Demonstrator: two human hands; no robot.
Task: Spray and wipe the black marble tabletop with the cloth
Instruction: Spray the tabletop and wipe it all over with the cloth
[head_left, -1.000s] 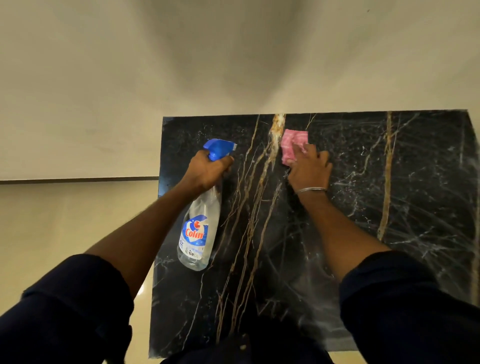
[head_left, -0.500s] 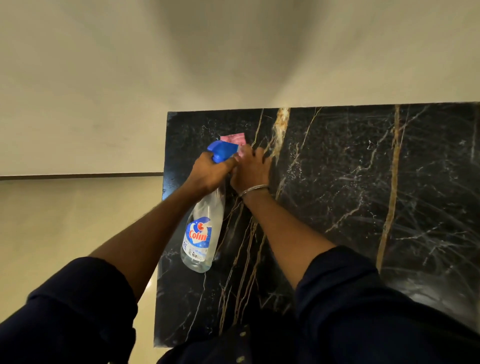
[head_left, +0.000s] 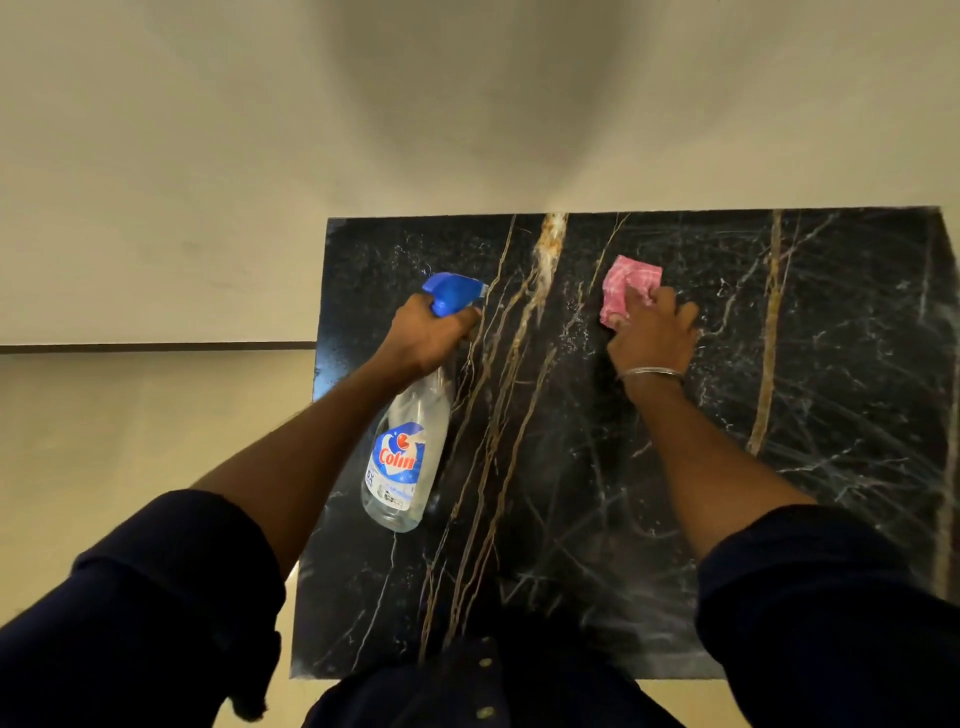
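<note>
The black marble tabletop (head_left: 779, 519) with gold and white veins fills the lower right of the view. My left hand (head_left: 428, 335) grips the neck of a clear spray bottle (head_left: 402, 462) with a blue trigger head and a blue label, held above the table's left part. My right hand (head_left: 652, 338) presses a folded pink cloth (head_left: 626, 283) onto the marble near the far edge, right of the thick gold vein. Its fingers curl over the cloth's near edge. A metal bangle sits on that wrist.
A pale wall (head_left: 467, 104) rises straight behind the table's far edge. Pale glossy floor (head_left: 130, 426) lies to the left of the table, with a dark skirting line at the wall's foot. My dark sleeves cover the table's near corners.
My right hand has slid the pink cloth to the right, away from the bottle and across the gold vein. The left hand and bottle have stayed about where they were.
</note>
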